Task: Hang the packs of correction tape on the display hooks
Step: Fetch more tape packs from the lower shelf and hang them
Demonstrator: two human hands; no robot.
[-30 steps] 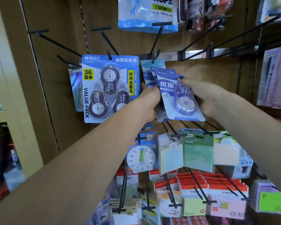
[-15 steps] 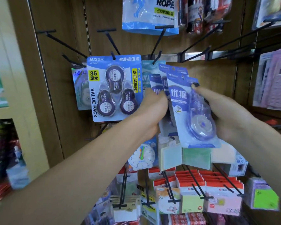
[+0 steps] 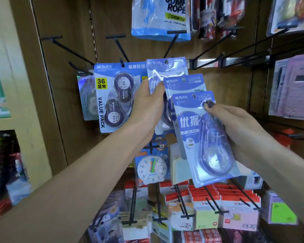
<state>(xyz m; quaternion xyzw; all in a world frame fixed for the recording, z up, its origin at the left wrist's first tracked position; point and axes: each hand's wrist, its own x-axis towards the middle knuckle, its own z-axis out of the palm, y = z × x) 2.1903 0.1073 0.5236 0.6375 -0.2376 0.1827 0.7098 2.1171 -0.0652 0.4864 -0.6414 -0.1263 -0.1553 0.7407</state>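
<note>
My right hand (image 3: 239, 130) grips a blue correction tape pack (image 3: 200, 137), thumb near its top, holding it tilted in front of the display. My left hand (image 3: 147, 106) holds two more blue packs, one raised high (image 3: 167, 71) and one behind the front pack (image 3: 184, 85). A black display hook (image 3: 172, 42) juts out just above the raised pack's hole. A blue value pack of correction tapes (image 3: 112, 95) hangs on a hook to the left, with another pale pack (image 3: 87, 97) behind it.
Several bare black hooks (image 3: 68, 50) stick out of the wooden panel at upper left. A jump rope bag (image 3: 161, 18) hangs above. A toy clock pack (image 3: 153, 169), sticky notes (image 3: 235, 211) and other stationery hang below. Calculators (image 3: 295, 88) hang at right.
Both hands have drawn the packs toward me and upward. The left hand's pack rose so its hole sits just under the hook; the right hand's pack came away from the others.
</note>
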